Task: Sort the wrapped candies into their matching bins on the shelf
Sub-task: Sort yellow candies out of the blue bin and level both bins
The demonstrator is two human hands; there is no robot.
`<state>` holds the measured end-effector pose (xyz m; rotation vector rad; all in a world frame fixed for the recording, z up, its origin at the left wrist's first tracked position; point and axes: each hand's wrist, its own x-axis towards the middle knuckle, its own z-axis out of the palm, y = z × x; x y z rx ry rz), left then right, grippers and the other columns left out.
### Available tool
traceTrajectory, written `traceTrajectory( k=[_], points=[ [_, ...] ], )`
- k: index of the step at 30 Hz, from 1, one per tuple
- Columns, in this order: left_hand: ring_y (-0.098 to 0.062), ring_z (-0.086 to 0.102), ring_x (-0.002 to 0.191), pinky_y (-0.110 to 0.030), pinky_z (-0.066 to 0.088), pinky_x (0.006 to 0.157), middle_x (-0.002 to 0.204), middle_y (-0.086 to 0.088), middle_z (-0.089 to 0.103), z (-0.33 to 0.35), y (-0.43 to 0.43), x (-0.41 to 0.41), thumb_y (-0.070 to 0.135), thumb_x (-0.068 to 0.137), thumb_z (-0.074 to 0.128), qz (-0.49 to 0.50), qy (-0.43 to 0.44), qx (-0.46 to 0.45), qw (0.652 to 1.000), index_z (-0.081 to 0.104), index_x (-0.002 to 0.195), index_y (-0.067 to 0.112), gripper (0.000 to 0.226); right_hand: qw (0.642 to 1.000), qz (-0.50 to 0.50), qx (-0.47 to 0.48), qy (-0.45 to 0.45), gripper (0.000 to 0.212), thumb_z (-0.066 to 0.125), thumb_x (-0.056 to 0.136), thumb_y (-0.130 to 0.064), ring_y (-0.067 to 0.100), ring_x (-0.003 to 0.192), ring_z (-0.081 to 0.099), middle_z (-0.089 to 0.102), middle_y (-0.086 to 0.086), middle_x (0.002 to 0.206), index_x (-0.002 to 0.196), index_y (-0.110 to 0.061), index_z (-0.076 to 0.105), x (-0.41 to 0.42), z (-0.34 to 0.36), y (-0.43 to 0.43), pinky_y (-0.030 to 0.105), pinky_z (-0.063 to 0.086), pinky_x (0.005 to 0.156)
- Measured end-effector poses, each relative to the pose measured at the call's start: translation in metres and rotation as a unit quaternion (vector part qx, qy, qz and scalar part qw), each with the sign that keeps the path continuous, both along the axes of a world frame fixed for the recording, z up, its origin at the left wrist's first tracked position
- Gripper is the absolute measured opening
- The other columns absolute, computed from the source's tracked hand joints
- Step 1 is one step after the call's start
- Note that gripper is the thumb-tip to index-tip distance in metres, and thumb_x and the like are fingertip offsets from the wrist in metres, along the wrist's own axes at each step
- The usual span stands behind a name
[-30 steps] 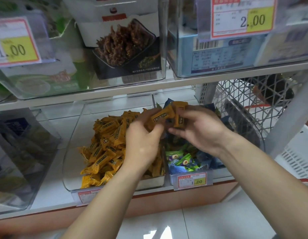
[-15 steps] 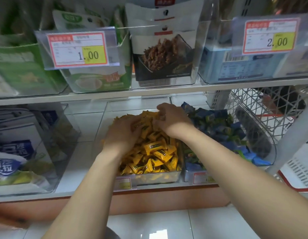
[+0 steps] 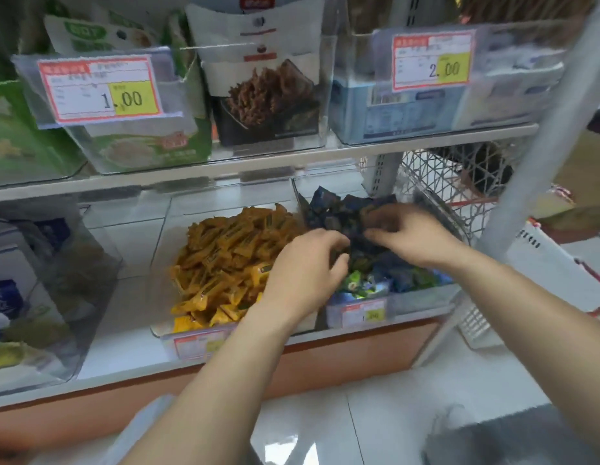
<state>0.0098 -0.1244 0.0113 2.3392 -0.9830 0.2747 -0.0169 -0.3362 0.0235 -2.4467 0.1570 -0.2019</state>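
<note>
A clear bin [image 3: 164,332] on the lower shelf holds a heap of yellow wrapped candies [image 3: 224,256]. Right beside it, a second clear bin [image 3: 422,300] holds dark blue wrapped candies [image 3: 328,209], with green-and-blue ones [image 3: 359,285] at its front. Both my hands are in the blue bin. My left hand [image 3: 305,263] reaches across the yellow bin's right edge, fingers curled around dark blue candies. My right hand [image 3: 409,233] lies on top of the blue pile and pinches candies between thumb and fingers. The image is blurred there.
The upper shelf board [image 3: 258,167] hangs low over both bins, carrying snack packs and price tags. A wire basket [image 3: 436,182] sits right of the blue bin behind a grey shelf post [image 3: 526,162]. A clear bin of packets [image 3: 40,280] stands at the left.
Both hands have left the yellow candy pile and shifted right into the blue candy bin. The yellow candies I held a second ago are gone from my fingers.
</note>
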Motion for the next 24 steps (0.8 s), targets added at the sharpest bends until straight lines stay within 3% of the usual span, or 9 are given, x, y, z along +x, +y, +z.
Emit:
traceTrajectory(
  k=[4,7,9,11,13,16,18,21,24],
  points=[
    [-0.025,0.062,0.106,-0.038,0.055,0.081,0.120,-0.003,0.064,-0.014,-0.047,0.006,0.038,0.090,0.060,-0.024,-0.059,0.125,0.990,0.057,0.131,0.024,0.043,0.996,0.069,-0.056,0.027,0.037,0.065,0.093,-0.025,0.019,0.112,0.064,0.068,0.000,0.124,0.130,-0.023,0.062,-0.016,-0.021,-0.030,0.039,0.051,0.097],
    [-0.027,0.064,0.103,-0.035,0.049,0.069,0.122,-0.002,0.063,-0.025,-0.064,0.027,0.060,0.085,0.059,0.005,-0.051,0.291,0.956,0.047,0.135,0.030,0.059,0.978,0.152,-0.108,0.095,0.056,0.063,0.093,-0.037,0.023,0.120,0.057,0.059,0.003,0.138,0.146,-0.028,0.046,-0.011,-0.030,-0.035,0.039,0.048,0.099],
    [-0.026,0.062,0.102,-0.035,0.051,0.075,0.122,-0.002,0.063,-0.024,-0.075,0.042,0.068,0.082,0.057,-0.009,0.017,0.374,0.927,0.047,0.132,0.034,0.062,0.966,0.177,-0.146,0.122,0.052,0.062,0.092,-0.045,0.025,0.115,0.059,0.063,0.006,0.131,0.139,-0.024,0.054,-0.004,-0.035,-0.036,0.037,0.050,0.094],
    [-0.021,0.059,0.093,-0.033,0.050,0.076,0.118,0.000,0.065,-0.020,-0.086,0.053,0.064,0.081,0.060,-0.042,0.086,0.418,0.904,0.052,0.127,0.035,0.055,0.961,0.175,-0.170,0.129,0.040,0.064,0.090,-0.048,0.029,0.101,0.063,0.069,0.009,0.110,0.114,-0.015,0.068,0.001,-0.039,-0.037,0.035,0.052,0.083],
    [-0.018,0.056,0.089,-0.030,0.044,0.072,0.115,0.003,0.066,-0.014,-0.093,0.060,0.053,0.083,0.069,-0.061,0.121,0.423,0.896,0.057,0.124,0.033,0.048,0.962,0.175,-0.176,0.116,0.032,0.067,0.088,-0.045,0.029,0.099,0.063,0.068,0.007,0.103,0.101,-0.017,0.070,0.003,-0.042,-0.040,0.031,0.048,0.077],
    [-0.020,0.062,0.100,-0.027,0.045,0.077,0.117,0.001,0.068,-0.008,-0.090,0.073,0.037,0.087,0.072,-0.071,0.113,0.396,0.908,0.063,0.123,0.027,0.039,0.965,0.169,-0.177,0.091,0.038,0.071,0.084,-0.042,0.026,0.108,0.060,0.066,0.004,0.117,0.117,-0.024,0.069,0.003,-0.045,-0.044,0.030,0.048,0.084],
    [-0.021,0.063,0.104,-0.025,0.042,0.076,0.118,0.000,0.068,-0.006,-0.085,0.082,0.031,0.086,0.072,-0.052,0.087,0.379,0.920,0.064,0.124,0.028,0.039,0.972,0.137,-0.174,0.082,0.035,0.073,0.079,-0.043,0.024,0.104,0.061,0.067,0.000,0.112,0.111,-0.029,0.069,0.004,-0.047,-0.045,0.032,0.052,0.082],
    [-0.025,0.063,0.107,-0.032,0.047,0.078,0.120,0.000,0.066,0.001,-0.077,0.090,0.031,0.087,0.069,-0.020,0.030,0.383,0.923,0.061,0.124,0.033,0.037,0.971,0.065,-0.215,0.075,0.030,0.071,0.076,-0.043,0.024,0.098,0.063,0.064,-0.002,0.101,0.103,-0.030,0.066,0.008,-0.042,-0.039,0.036,0.056,0.077],
    [-0.025,0.063,0.106,-0.032,0.045,0.073,0.116,0.001,0.066,0.008,-0.071,0.093,0.034,0.093,0.060,0.002,-0.010,0.399,0.917,0.062,0.122,0.034,0.029,0.966,0.026,-0.256,-0.005,0.020,0.064,0.082,-0.033,0.027,0.095,0.062,0.063,0.000,0.101,0.101,-0.027,0.065,0.017,-0.031,-0.029,0.034,0.053,0.071]
  ],
)
